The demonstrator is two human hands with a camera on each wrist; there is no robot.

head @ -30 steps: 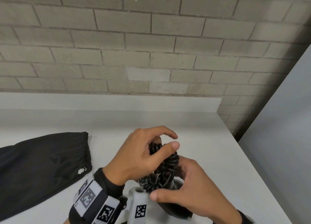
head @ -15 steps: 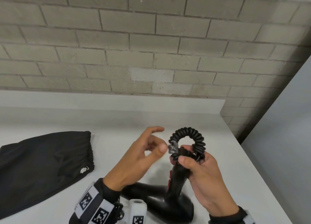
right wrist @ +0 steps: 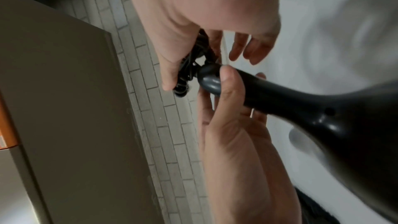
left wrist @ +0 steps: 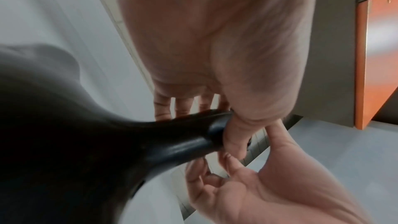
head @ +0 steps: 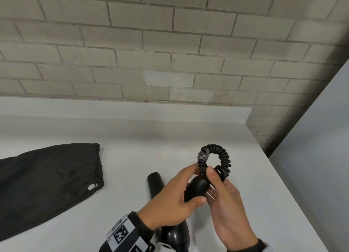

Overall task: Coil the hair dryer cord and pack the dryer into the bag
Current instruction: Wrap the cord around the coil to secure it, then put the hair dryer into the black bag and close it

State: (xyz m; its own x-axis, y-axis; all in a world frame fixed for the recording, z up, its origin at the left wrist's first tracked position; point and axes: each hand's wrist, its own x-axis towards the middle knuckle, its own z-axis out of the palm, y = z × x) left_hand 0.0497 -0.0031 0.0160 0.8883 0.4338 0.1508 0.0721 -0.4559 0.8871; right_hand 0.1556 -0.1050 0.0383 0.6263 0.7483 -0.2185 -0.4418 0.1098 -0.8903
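Observation:
The black hair dryer [head: 196, 190] stands with its handle up and its nozzle [head: 154, 181] pointing away over the white counter. My left hand [head: 175, 200] grips the handle, thumb across its front. My right hand [head: 226, 202] pinches the black coiled cord [head: 220, 157] where it meets the handle's end, and the cord arches above in one loop. In the right wrist view the right thumb presses the cord [right wrist: 189, 67] beside the dryer handle [right wrist: 269, 94]. The left wrist view has the handle [left wrist: 176, 142] under my left hand [left wrist: 226, 57]. The black bag [head: 47, 185] lies flat at the left, its mouth toward the dryer.
The white counter [head: 132, 138] ends at a raised back edge under a grey brick wall [head: 170, 53]. Its right edge drops off beside a grey panel [head: 321, 157]. Bare counter lies between the bag and the dryer.
My left hand, open and apart half a second ago, now grips the dryer handle. The dryer has turned so its nozzle points away. My right hand has shifted onto the cord.

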